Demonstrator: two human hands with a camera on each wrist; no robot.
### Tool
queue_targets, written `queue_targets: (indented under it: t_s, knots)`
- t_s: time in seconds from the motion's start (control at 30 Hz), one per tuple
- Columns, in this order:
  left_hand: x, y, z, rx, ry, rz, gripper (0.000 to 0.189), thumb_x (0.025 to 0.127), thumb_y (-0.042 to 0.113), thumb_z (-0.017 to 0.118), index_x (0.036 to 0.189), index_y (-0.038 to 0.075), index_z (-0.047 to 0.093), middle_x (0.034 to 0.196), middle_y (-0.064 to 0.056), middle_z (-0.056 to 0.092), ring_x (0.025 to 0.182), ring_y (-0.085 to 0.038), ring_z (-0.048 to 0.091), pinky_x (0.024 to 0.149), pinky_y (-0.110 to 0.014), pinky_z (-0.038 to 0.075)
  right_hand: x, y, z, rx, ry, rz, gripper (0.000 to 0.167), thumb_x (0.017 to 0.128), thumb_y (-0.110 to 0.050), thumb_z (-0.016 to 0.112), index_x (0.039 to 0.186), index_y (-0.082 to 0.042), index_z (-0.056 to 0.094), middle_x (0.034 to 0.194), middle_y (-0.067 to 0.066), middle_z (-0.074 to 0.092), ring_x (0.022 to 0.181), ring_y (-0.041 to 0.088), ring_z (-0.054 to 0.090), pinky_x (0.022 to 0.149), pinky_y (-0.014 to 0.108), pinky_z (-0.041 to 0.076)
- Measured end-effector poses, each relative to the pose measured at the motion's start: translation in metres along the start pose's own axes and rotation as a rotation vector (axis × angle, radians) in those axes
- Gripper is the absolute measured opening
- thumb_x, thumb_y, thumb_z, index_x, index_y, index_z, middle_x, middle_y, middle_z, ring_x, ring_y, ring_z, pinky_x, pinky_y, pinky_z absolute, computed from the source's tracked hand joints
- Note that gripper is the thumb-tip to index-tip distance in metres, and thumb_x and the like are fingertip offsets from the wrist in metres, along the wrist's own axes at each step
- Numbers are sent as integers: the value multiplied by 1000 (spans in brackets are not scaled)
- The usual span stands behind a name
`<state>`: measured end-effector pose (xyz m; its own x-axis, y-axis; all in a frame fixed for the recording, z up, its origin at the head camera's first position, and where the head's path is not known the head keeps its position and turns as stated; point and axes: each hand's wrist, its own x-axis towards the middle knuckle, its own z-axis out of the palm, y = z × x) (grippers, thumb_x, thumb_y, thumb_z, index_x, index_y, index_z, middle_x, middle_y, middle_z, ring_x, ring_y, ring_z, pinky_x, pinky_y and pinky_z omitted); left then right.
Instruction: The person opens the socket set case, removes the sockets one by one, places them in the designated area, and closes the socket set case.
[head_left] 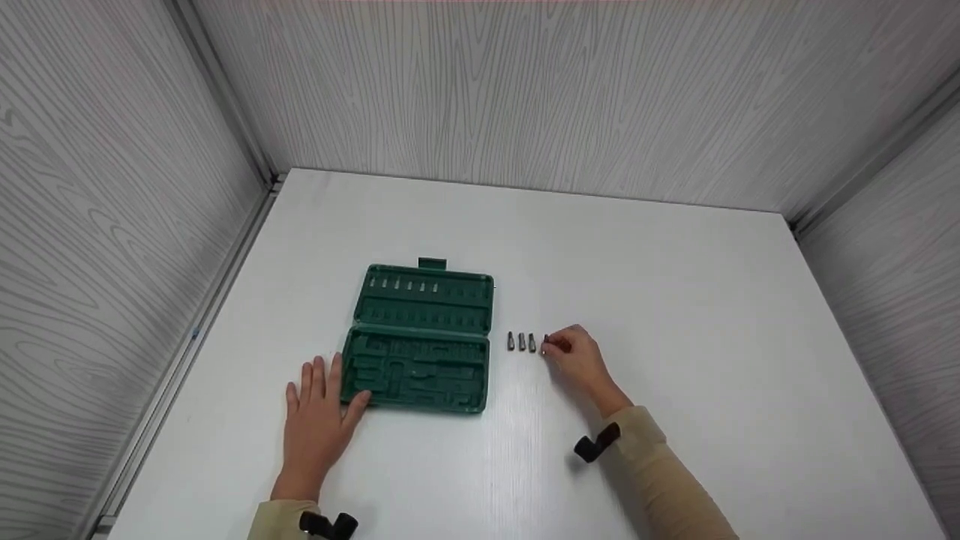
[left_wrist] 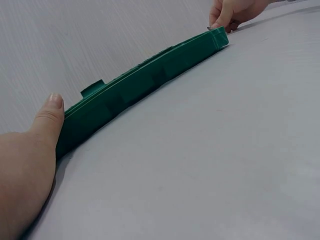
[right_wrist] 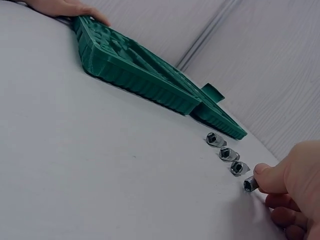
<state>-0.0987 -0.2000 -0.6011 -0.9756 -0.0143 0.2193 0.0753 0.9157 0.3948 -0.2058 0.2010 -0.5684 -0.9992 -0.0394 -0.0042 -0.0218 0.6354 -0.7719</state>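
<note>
A green tool case (head_left: 414, 405) lies unfolded on the table, its moulded slots facing up. Flat beside its near left corner rests my left hand (head_left: 316, 431), fingers spread and thumb on the case's edge; the thumb (left_wrist: 49, 117) also shows there in the left wrist view. To the right of the case, three metal socket bits (right_wrist: 229, 154) lie in a row, hollow ends toward me. My right hand (head_left: 579, 364) pinches another socket bit (right_wrist: 249, 185) between thumb and fingers at the right end of that row, close over the table.
Several small metal bits (head_left: 409, 286) sit in the upper row of the case's far half. A latch tab (head_left: 432, 263) sticks out at its far edge. Grey wood-grain panels (head_left: 480, 90) enclose the white table (head_left: 675, 300) at the back and sides.
</note>
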Motion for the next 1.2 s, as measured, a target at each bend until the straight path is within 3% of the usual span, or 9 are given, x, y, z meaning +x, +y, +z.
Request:
queue_targets:
  t_s: [0.5,0.8,0.97,1.2]
  knots:
    - [2,2,-1,2,-5,-4,80,91,58,44,149,9,19,150,-24,18,138,-39,11,108,-56,1,1,0,-1,8,42,19,8,85,-12,67,90,-5,68,90,5,55,82,19,51,71,32,43]
    - [2,0,0,-3,-5,-5,80,91,58,44,149,10,18,150,-24,18,139,-38,9,108,-55,0,9,-12,-6,11,34,-59,8,87,-13,66,92,-6,67,91,3,56,79,18,52,65,31,44]
    - [2,0,-1,1,-7,-5,80,91,59,43,149,10,18,150,-24,18,138,-39,10,108,-55,0,15,-26,-1,63,45,-134,17,86,-11,67,100,-1,65,92,6,58,81,19,55,70,33,47]
    - [1,2,0,9,-5,-6,80,90,59,43,149,9,20,150,-24,19,138,-39,11,108,-56,2,20,-50,12,87,-3,-174,23,87,-12,65,108,-1,63,95,6,59,83,18,54,73,34,48]
